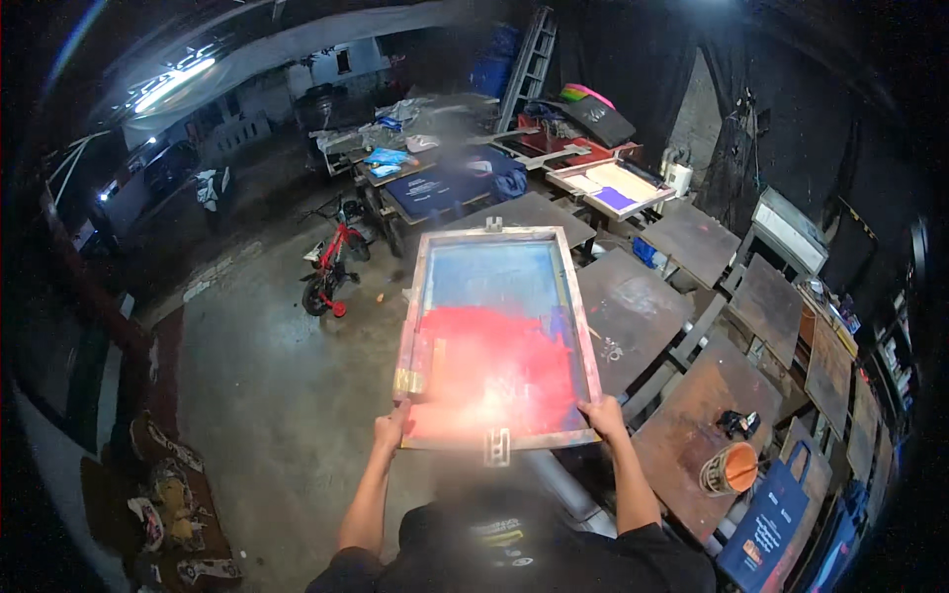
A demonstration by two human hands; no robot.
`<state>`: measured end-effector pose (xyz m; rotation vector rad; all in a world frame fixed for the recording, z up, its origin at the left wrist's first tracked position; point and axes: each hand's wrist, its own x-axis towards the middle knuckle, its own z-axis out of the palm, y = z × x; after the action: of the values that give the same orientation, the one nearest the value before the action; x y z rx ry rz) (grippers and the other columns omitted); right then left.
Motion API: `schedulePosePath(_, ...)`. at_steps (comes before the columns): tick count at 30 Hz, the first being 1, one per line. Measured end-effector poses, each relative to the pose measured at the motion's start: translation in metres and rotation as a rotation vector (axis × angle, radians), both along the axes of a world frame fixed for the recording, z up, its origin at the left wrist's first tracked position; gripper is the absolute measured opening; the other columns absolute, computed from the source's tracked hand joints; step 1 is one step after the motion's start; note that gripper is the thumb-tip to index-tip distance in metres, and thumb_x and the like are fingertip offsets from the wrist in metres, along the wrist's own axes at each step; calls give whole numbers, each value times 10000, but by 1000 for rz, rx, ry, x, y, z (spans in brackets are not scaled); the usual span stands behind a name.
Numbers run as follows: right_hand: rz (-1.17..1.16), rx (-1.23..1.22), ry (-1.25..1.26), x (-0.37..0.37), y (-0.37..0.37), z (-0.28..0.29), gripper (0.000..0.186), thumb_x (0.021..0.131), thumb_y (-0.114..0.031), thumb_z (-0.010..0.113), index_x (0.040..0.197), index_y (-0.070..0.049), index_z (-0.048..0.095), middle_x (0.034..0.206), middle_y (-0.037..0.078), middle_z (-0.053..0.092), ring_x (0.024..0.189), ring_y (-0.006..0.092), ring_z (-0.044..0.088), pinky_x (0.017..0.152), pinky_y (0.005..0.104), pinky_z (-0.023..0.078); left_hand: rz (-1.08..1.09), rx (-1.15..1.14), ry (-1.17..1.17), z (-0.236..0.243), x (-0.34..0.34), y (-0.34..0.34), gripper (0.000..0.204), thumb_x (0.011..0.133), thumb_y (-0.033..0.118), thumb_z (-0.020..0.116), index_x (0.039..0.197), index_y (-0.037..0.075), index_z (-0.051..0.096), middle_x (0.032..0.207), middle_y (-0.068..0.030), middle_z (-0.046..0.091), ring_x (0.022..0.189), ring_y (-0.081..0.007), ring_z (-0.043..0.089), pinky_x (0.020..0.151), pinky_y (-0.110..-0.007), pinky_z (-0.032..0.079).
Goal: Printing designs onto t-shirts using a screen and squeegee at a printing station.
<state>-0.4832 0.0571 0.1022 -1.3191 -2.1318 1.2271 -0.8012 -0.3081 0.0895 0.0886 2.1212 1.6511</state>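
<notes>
In front of me I hold up a wooden-framed printing screen (494,287), its mesh blue at the far end and smeared red and pink over the near half. My left hand (391,427) is closed on the frame's near left corner. The near right corner is gripped by my right hand (603,417). A metal clip (496,447) sits at the middle of the near edge, and another clip (493,224) at the far edge. Brown tape covers a spot on the frame's left side. Beyond the screen, a flat dark board (514,212) is partly hidden.
Several flat dark boards (638,296) stand on a rack to the right; one bears an orange-lined tub (732,468). A blue bag (766,524) lies at the lower right. Another screen frame (610,188) rests farther back. A red child's bicycle (338,259) stands left, and a ladder (526,69) leans behind.
</notes>
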Motion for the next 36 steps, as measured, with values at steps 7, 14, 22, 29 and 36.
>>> schedulePosePath(7, -40, -51, -16, -58, -2, 23, 376, 782, -312, 769, 894, 42, 716, 809, 205, 716, 771, 305, 706, 718, 417, 525, -102, 11, 0, 3, -91, 33, 523, 875, 461, 746, 693, -20, 647, 716, -30, 581, 674, -122, 601, 606, -286, 492)
schedulePosePath(14, -192, 30, -33, -79, 36, 28, 376, 805, -259, 763, 984, 62, 682, 848, 189, 715, 818, 271, 697, 749, 396, 522, -281, 6, 14, 53, -127, 121, 629, 820, 525, 774, 815, -99, 697, 794, -74, 653, 744, -146, 640, 643, -315, 505)
schedulePosePath(22, -364, -22, 13, -110, 107, 5, 386, 753, -258, 790, 989, 37, 709, 829, 151, 725, 765, 239, 693, 725, 388, 529, -481, -252, 192, 13, -227, 251, 862, 727, 701, 745, 849, -150, 695, 797, -158, 677, 758, -197, 643, 667, -373, 513)
schedulePosePath(29, -523, -2, 51, -139, 125, 0, 417, 761, -265, 793, 1028, 38, 690, 867, 199, 730, 837, 302, 721, 751, 416, 539, -628, -283, 225, 36, -270, 354, 880, 715, 723, 736, 832, -148, 690, 776, -159, 671, 751, -186, 625, 620, -395, 497)
schedulePosePath(36, -675, -38, 46, -158, 125, -17, 441, 771, -289, 782, 1038, 47, 678, 917, 248, 714, 901, 382, 704, 786, 440, 534, -817, -207, 310, 35, -308, 422, 690, 824, 600, 723, 798, -90, 696, 715, -39, 618, 684, -123, 528, 609, -334, 443)
